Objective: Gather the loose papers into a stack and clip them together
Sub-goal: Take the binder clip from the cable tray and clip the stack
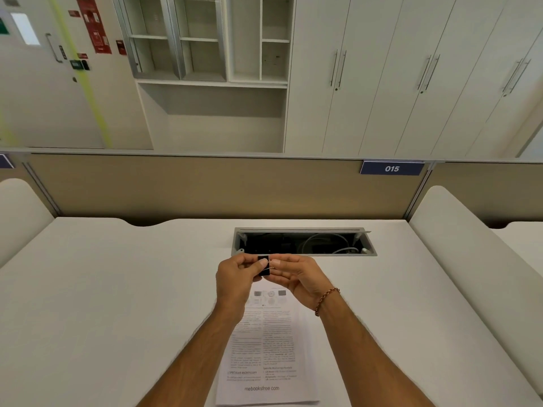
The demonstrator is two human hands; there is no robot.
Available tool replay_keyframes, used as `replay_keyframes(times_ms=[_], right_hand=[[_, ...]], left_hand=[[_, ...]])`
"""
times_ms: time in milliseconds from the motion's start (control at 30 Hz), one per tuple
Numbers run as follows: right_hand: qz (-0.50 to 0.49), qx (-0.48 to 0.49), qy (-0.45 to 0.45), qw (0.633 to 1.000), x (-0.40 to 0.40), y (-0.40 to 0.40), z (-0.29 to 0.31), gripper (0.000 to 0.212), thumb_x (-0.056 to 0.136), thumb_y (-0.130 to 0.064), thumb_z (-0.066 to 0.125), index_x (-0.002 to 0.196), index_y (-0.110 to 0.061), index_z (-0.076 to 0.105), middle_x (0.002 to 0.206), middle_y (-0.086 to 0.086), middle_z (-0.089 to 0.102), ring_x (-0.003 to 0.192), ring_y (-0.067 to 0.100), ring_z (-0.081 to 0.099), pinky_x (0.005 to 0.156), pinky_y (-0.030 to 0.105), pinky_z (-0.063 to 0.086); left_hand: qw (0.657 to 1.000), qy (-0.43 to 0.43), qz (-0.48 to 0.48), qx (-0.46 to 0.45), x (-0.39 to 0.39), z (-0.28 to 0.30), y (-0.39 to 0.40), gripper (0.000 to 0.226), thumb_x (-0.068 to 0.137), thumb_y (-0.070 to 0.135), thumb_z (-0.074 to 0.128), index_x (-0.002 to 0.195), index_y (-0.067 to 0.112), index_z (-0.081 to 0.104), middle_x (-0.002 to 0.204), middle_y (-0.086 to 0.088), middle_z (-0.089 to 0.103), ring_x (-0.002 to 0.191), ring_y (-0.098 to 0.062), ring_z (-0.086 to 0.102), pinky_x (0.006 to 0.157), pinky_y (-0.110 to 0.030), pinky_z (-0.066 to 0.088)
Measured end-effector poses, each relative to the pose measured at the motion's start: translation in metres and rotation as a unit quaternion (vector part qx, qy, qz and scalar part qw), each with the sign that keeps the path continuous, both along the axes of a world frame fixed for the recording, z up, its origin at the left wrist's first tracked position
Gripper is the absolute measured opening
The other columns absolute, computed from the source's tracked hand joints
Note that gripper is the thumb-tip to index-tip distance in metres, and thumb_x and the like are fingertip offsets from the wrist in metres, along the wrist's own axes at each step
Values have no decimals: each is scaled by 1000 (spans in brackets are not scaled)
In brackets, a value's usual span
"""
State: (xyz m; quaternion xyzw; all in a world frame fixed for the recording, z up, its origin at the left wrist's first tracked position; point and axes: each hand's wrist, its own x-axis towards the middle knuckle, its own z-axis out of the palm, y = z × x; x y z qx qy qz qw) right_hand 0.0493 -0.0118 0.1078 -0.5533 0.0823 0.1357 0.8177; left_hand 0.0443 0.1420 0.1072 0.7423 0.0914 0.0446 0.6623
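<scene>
Left hand [235, 277] and right hand [296, 279] both pinching black binder clip [264, 264], raised above papers [266, 348] lying stacked at desk [117, 304] 6 o'clock; cable tray [305, 242] at 12.

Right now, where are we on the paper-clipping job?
Gathering looks done: the papers lie in one squared stack on the desk. In hand: the left hand and right hand hold a black binder clip between them, above the stack's far edge. Left: the clip is not on the paper yet; it has to be opened and pushed onto an edge.
</scene>
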Motion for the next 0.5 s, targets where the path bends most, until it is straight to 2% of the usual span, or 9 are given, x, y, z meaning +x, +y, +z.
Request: replay_keyframes(times_ms=[100, 167, 267, 400, 433, 500], right_hand=[[-13, 20, 11, 1000, 4, -1, -4, 29, 92, 0, 65, 120, 8, 66, 120, 29, 69, 109, 44, 69, 106, 55, 48], [-29, 37, 25, 999, 6, -2, -10, 28, 93, 1, 63, 119, 9, 66, 120, 29, 68, 108, 44, 69, 106, 55, 48], [-50, 53, 42, 996, 8, -4, -22, 27, 93, 3, 62, 118, 9, 66, 121, 28, 68, 109, 45, 68, 104, 54, 50], [-83, 25, 76, 993, 12, -4, -40, 21, 91, 8, 62, 111, 10, 69, 117, 28, 70, 102, 44, 70, 94, 49, 58], [-90, 3, 88, 992, 13, -3, -45, 18, 90, 9, 63, 107, 10, 70, 115, 27, 70, 100, 43, 71, 95, 51, 57], [-101, -56, 115, 987, 17, -3, -57, 15, 88, 10, 66, 101, 10, 72, 111, 28, 71, 96, 42, 73, 95, 54, 56]], left_hand=[[999, -16, 23, 17, 3, -1, -3, 10, 89, 33, 72, 94, 25, 74, 82, 10, 74, 75, -12, 73, 58, -9, 52], [998, 0, 64, -7, 6, -6, -1, 16, 93, 36, 67, 90, 23, 75, 79, 7, 76, 72, -13, 74, 61, -14, 55], [993, 59, 103, -15, 13, -27, 11, 15, 96, 26, 64, 91, 17, 74, 81, 0, 76, 73, -17, 75, 64, -20, 58], [986, 118, 67, 97, 15, -61, 24, 16, 94, 14, 63, 82, 19, 71, 82, -1, 73, 73, -16, 71, 62, -20, 55], [982, 123, 50, 132, 16, -69, 26, 17, 94, 11, 62, 82, 18, 71, 86, -2, 74, 76, -17, 70, 66, -24, 58], [969, 134, 18, 209, 19, -84, 29, 13, 93, 8, 59, 96, 11, 71, 100, -5, 73, 84, -17, 65, 77, -27, 57]])
